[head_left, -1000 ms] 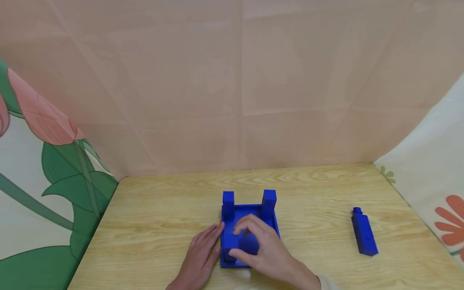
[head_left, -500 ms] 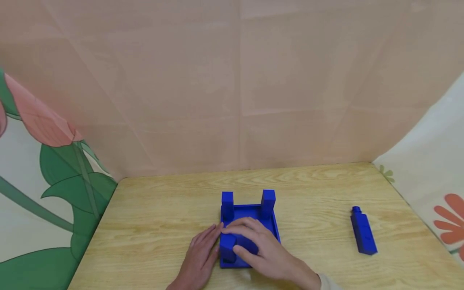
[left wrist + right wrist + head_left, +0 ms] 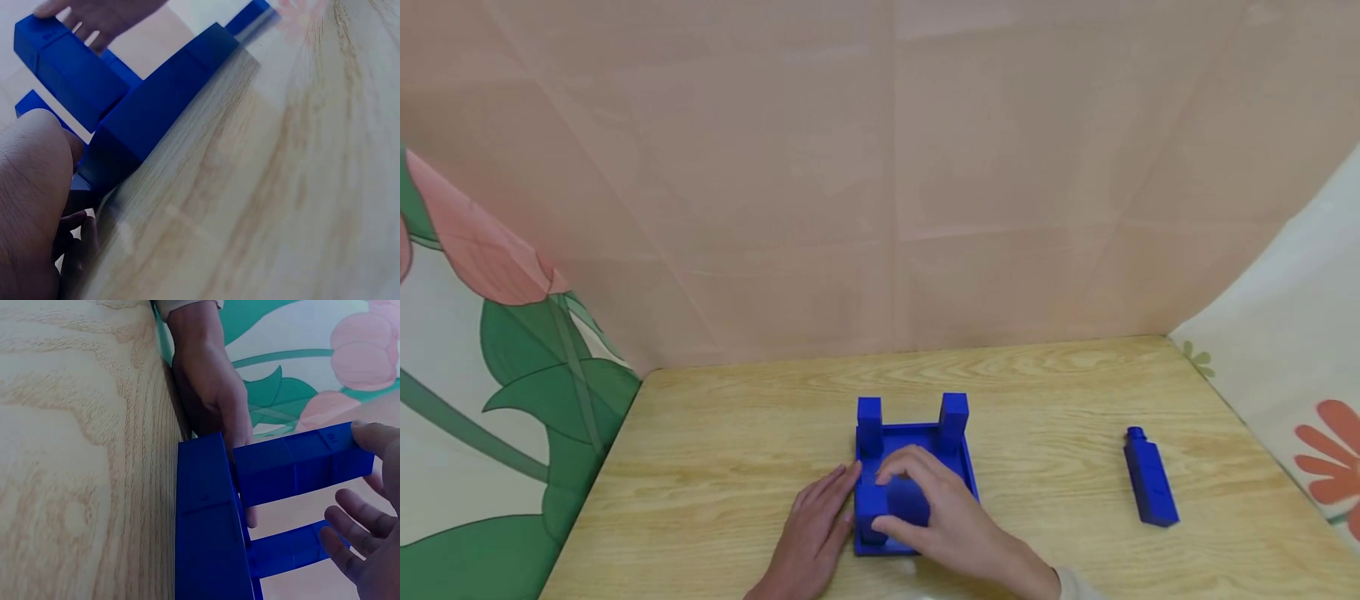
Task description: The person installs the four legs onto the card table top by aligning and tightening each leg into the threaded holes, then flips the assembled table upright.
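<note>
A blue square tray-like base [image 3: 912, 437] lies on the table with upright square posts at several corners. My right hand [image 3: 946, 515] grips the top of the front-left post [image 3: 872, 505], thumb on the near side and index finger curled behind. In the right wrist view the thumb presses that post [image 3: 300, 464] near its end while the other fingers stand off it. My left hand [image 3: 812, 527] lies flat on its side along the base's left wall, fingers straight and touching it. The base's front-right corner is hidden behind my right hand.
A loose blue post [image 3: 1152, 485] with a threaded peg at one end lies on the wooden table [image 3: 715, 450] to the right. Behind the back-left post [image 3: 870, 423] and back-right post [image 3: 953, 422] hangs a beige cloth [image 3: 805, 208]. Flower-patterned cloths flank both sides.
My right fingers have swung round the front-left post's top and back again, and the post has turned with them. My left hand keeps its place against the base.
</note>
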### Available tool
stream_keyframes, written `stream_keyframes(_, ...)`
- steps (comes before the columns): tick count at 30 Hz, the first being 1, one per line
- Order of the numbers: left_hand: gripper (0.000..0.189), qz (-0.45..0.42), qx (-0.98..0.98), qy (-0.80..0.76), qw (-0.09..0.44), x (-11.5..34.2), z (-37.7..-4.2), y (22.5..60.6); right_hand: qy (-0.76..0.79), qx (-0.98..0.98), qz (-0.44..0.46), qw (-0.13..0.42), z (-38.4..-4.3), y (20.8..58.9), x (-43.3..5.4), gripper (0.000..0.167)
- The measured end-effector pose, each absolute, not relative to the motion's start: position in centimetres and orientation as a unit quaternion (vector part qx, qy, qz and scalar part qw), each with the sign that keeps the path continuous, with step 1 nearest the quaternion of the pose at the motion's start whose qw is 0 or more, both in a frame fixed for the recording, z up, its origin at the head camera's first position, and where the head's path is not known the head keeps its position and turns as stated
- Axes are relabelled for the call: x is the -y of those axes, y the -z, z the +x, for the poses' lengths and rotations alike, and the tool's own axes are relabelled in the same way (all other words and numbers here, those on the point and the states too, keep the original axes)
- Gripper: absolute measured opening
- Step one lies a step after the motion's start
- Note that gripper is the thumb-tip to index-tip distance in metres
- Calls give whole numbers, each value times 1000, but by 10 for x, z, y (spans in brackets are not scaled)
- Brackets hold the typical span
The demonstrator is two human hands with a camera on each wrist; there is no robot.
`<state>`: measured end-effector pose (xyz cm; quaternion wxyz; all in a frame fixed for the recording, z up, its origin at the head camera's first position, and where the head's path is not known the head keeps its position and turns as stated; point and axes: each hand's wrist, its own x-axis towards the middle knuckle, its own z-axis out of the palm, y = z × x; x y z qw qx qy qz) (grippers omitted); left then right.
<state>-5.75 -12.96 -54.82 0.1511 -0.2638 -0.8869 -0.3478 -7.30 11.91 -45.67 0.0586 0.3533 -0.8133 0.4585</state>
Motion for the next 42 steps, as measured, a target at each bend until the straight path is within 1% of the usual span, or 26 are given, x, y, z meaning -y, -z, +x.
stream_keyframes(3,60,-267,885,349,155,130,-57,549,-460,807,367,54,-73,457,-120,49)
stream_keyframes(6,60,-265,885,351,154,130,-57,550,-460,789,405,48,-74,458,-121,55)
stream_keyframes(9,59,-268,884,349,157,131,-57,551,-453,771,446,40,-75,458,-122,55)
stream_keyframes(11,58,-267,884,350,156,131,-58,551,-447,768,457,38,-76,458,-123,54)
stream_keyframes(15,58,-260,887,356,139,131,-58,550,-446,772,450,44,-76,460,-122,46)
stream_keyframes(22,62,-260,889,349,145,129,-57,548,-452,795,399,63,-74,461,-119,35)
stream_keyframes(26,64,-248,892,359,120,129,-57,547,-462,808,361,57,-70,461,-116,32)
stream_keyframes(28,64,-243,893,363,111,129,-57,547,-459,814,350,58,-69,460,-114,33)
stream_keyframes(31,64,-245,890,366,115,129,-57,547,-450,819,350,62,-69,461,-113,40)
stream_keyframes(35,61,-249,892,350,142,129,-57,547,-442,800,400,69,-72,459,-116,48)
stream_keyframes(38,60,-253,891,346,150,128,-57,547,-432,788,433,62,-74,458,-120,52)
stream_keyframes(42,61,-261,886,352,153,129,-58,548,-424,795,432,51,-74,457,-123,49)
